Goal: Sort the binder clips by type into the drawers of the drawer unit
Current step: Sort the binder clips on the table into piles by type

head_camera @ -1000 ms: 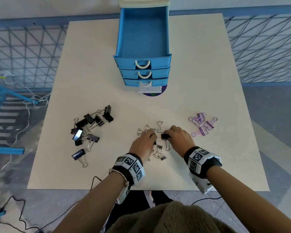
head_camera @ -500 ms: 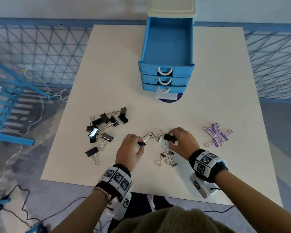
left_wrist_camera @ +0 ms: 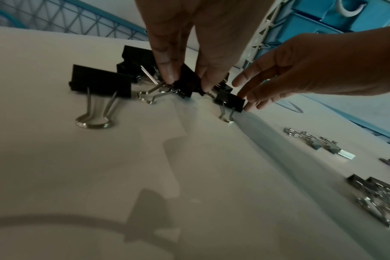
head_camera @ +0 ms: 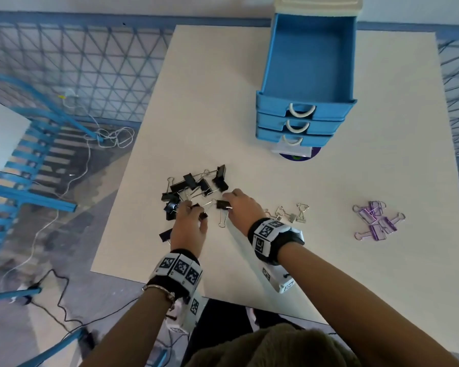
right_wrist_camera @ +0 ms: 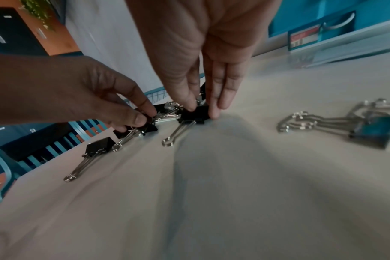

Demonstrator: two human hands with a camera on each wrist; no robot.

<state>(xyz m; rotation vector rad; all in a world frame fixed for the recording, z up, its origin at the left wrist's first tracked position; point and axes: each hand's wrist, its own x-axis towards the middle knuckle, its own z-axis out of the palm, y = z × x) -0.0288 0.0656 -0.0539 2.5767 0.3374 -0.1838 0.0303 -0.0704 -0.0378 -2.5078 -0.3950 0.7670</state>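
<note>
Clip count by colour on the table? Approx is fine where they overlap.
black binder clips: about 11 (overlapping pile)
silver binder clips: about 7 (some hidden behind the right wrist in the head view)
purple binder clips: about 5
Total: about 23

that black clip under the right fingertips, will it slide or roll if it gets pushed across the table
The black clip would probably slide rather than roll: its body is a flat-sided wedge lying on the smooth table. Its wire handles trail flat behind and could snag on neighbouring black clips. It looks rigid and light, since the right hand manages it with fingertips alone.
</note>
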